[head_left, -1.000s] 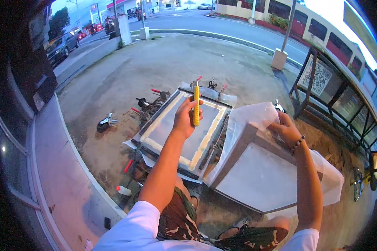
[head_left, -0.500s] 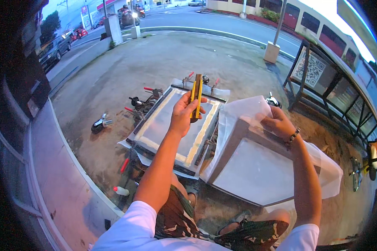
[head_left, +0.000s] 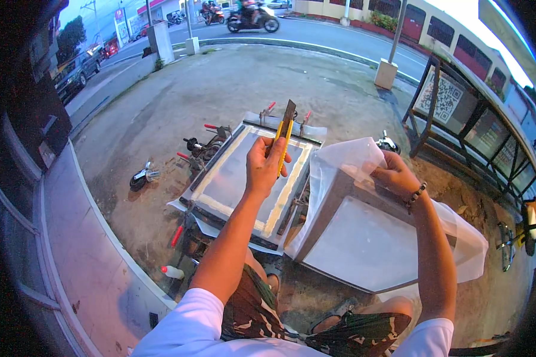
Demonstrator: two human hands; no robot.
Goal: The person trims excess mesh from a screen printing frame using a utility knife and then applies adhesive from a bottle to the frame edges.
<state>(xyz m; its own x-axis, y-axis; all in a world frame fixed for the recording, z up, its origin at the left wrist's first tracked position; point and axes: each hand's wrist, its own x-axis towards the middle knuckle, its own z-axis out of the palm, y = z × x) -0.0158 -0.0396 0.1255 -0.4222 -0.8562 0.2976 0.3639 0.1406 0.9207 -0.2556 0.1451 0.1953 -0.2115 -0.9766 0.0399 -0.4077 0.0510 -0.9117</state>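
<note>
Raised over the clamped screen frame with yellowish tape borders (head_left: pixel 293 184), my left hand (head_left: pixel 263 168) is closed around a yellow utility knife (head_left: pixel 284 135), its wide blade pointing up and out of the handle. My right hand (head_left: pixel 393 174) grips a translucent white sheet (head_left: pixel 348 153) by the top corner of a second frame (head_left: pixel 321 235); the sheet drapes over that frame, which lies tilted beside the clamped one. Red-handled clamps (head_left: pixel 210 127) line the first frame. My right fingertips are partly hidden by the sheet.
A white bottle with red cap (head_left: pixel 173 271) stands low left, near a low wall (head_left: pixel 77 202). A metal tool (head_left: pixel 143 175) lies on the concrete. A black metal rack with sign panels (head_left: pixel 476 125) is at right. Riders on motorbikes (head_left: pixel 250 21) are on the road beyond.
The knife has turned and tilts rightward, with more blade showing above the handle. My right hand and sheet moved slightly left in the picture. Motorbikes have moved along the road.
</note>
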